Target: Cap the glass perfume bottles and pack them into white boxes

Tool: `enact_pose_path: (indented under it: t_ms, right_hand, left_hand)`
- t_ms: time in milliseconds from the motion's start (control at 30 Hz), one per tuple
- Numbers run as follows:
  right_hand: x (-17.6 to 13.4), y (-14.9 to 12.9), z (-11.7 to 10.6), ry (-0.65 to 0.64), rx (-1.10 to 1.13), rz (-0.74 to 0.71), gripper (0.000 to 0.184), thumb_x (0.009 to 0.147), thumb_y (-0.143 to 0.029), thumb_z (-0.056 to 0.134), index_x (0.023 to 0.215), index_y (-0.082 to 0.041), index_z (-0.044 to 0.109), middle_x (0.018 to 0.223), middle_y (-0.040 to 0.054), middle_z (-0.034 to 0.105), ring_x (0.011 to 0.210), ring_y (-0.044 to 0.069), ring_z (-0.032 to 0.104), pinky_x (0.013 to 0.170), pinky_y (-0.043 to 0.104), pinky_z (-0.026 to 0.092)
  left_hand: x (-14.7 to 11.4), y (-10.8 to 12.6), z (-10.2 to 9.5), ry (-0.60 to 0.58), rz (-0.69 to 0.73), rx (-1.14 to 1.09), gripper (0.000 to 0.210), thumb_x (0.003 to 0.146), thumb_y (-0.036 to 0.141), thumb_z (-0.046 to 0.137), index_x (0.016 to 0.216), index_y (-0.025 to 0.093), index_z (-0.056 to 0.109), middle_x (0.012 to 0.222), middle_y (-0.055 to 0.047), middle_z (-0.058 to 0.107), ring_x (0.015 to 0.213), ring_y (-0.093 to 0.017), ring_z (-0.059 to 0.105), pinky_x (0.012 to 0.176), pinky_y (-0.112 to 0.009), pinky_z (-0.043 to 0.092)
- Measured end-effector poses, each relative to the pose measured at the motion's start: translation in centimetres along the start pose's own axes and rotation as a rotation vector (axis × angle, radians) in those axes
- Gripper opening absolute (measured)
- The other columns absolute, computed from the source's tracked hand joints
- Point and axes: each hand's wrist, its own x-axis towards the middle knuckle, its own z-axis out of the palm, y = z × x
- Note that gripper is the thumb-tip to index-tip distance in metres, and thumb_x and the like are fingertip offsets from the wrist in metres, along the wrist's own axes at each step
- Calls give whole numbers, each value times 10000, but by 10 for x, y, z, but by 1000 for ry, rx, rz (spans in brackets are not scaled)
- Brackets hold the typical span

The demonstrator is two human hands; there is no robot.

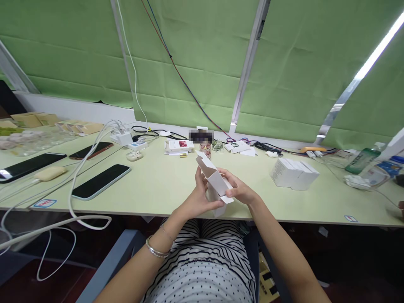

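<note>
While the left hand (199,199) cups a carton (217,182), the right (240,189) pinches it.

silver bangles (155,251) | thin chain (166,234), seemingly | striped black-white clothing (221,229) | dotted white front (202,280)

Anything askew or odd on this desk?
Yes: at left, a white cable sprawls across the desk and loops out past its front edge, where it might snag. No spill is visible.

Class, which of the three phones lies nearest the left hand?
The blue-edged phone; the brown-edged phone and leftmost phone lie farther from the left hand.
</note>
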Motion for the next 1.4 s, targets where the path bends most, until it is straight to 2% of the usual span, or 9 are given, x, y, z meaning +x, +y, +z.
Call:
enact_pose_path:
  t_ms: [167,300,400,500,833,1033,1167,1300,1400]
  right_hand:
    - [-5,-3,0,-80,19,13,796,574,-420,727,1271,-271,372,1314,43,391,1131,242,416,923,353,347]
    - [-7,-6,3,-77,-34,-13,766,595,-416,727,1260,-274,375,1330,41,360,1186,244,366,966,367,316]
    - [-6,-12,4,-56,-135,14,758,586,-362,752,1245,-281,388,1299,38,386,1199,243,355,988,387,302]
    - [-4,-18,3,-65,-216,12,747,587,-334,759,1239,-273,400,1277,42,409,1200,243,359,1000,403,297]
    - [-8,-30,-3,-138,-383,10,706,634,-312,724,1248,-255,381,1240,63,435,1147,249,422,955,435,363]
    - [-6,-30,-6,-156,-435,-29,788,624,-320,728,1307,-265,339,1307,66,395,1205,266,379,994,435,327]
    - [-10,-23,-8,-59,-489,3,980,565,-352,761,1367,-262,206,1380,99,286,1260,297,308,1033,459,266]
    - [-24,-8,1,73,-505,19,1221,506,-417,783,1387,-247,-44,1450,140,40,1331,301,157,1062,474,202]
    - [-36,9,19,196,-519,-1,1319,460,-430,802,1365,-249,-141,1446,162,-19,1324,302,192,1051,475,230]
  left_hand:
    - [1,3,-5,-21,-23,-30,1128,689,369,677,1336,256,-240,1364,-190,291,1220,-280,394,994,-484,337]
    - [0,10,-6,-39,21,-178,1092,616,533,680,1364,232,-57,1345,-178,319,1199,-298,409,965,-446,381]
    - [2,20,-8,75,-12,-182,982,617,599,638,1337,208,96,1240,-160,435,1098,-300,492,866,-427,452]
    - [8,29,-11,209,22,-40,901,630,535,666,1300,244,139,1281,-144,395,1104,-288,483,850,-410,461]
    - [19,48,-17,162,105,218,1050,651,424,698,1334,284,-87,1253,-133,381,1115,-279,469,902,-433,428]
    - [25,56,-17,62,121,252,1076,640,418,703,1364,287,-81,1289,-142,350,1155,-308,425,926,-448,404]
    - [22,43,-12,3,89,265,1088,598,437,728,1380,276,-11,1371,-154,240,1199,-336,364,951,-479,369]
    - [14,20,-1,57,46,212,1063,661,502,658,1379,243,-82,1397,-177,181,1245,-328,305,967,-475,345]
    - [11,13,8,140,43,258,999,703,555,587,1378,230,-75,1380,-175,214,1231,-305,325,967,-459,344]
